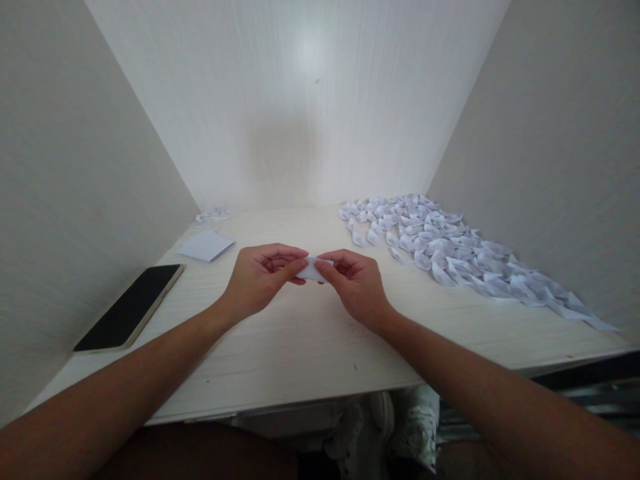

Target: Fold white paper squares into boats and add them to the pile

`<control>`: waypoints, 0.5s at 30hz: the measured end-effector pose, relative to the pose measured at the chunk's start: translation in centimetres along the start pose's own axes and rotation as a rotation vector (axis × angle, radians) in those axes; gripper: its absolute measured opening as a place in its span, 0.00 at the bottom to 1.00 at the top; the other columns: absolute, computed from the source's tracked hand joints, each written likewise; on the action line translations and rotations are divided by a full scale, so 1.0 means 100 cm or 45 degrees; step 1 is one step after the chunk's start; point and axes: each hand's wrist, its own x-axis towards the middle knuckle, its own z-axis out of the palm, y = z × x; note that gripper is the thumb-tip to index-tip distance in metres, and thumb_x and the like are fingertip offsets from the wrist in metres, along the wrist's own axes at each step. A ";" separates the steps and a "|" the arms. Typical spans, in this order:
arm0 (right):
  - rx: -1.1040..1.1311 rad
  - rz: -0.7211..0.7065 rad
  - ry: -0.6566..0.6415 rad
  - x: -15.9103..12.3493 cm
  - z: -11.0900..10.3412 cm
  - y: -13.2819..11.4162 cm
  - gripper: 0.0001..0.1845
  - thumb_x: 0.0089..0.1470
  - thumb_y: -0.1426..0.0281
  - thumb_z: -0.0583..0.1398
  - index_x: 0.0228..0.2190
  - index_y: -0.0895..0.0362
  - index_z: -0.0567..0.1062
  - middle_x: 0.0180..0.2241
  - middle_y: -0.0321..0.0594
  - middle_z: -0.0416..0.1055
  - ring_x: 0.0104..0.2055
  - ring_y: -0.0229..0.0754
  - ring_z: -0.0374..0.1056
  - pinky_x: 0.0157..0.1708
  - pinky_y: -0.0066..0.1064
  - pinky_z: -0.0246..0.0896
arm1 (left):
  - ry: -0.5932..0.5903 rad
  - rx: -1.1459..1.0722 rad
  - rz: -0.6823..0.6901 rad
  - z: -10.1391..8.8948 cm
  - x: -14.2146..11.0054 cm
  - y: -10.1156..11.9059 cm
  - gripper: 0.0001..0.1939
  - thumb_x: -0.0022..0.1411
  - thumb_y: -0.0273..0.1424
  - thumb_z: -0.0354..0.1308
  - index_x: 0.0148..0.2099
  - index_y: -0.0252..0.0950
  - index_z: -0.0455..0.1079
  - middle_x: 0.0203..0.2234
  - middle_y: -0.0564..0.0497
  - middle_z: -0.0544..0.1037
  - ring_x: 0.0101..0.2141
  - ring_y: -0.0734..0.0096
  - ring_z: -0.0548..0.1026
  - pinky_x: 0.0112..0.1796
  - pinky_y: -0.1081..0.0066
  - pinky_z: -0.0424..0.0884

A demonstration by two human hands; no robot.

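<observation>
Between my two hands is a small folded piece of white paper (312,269), held above the middle of the white table. My left hand (265,272) pinches its left end between thumb and fingers. The right end is gripped by my right hand (356,280), its thumb lying on top of the paper. The fingers behind the piece are partly hidden. To the left of my left hand lies a stack of flat white paper squares (206,245). Right of my right hand spreads a large pile of folded, twisted white paper pieces (425,233).
A dark-screened phone (133,307) lies along the table's left side. Thin white paper scraps (215,215) sit in the back left corner. Panels enclose the white table (285,360) on the left, back and right. Shoes (415,427) show below its front edge.
</observation>
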 end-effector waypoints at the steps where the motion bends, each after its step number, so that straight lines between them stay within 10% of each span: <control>1: 0.008 0.020 -0.023 0.000 0.000 0.000 0.10 0.53 0.61 0.67 0.31 0.56 0.80 0.25 0.38 0.76 0.27 0.39 0.70 0.30 0.32 0.65 | -0.008 0.010 -0.003 0.000 0.000 -0.001 0.09 0.54 0.33 0.72 0.37 0.34 0.81 0.26 0.48 0.84 0.27 0.61 0.84 0.29 0.65 0.85; 15: 0.077 0.003 0.031 0.004 0.001 0.003 0.14 0.57 0.58 0.64 0.29 0.55 0.73 0.27 0.35 0.72 0.29 0.38 0.70 0.31 0.31 0.66 | 0.034 -0.125 -0.138 0.011 -0.005 -0.005 0.17 0.51 0.34 0.74 0.40 0.33 0.73 0.29 0.50 0.83 0.31 0.65 0.83 0.31 0.67 0.84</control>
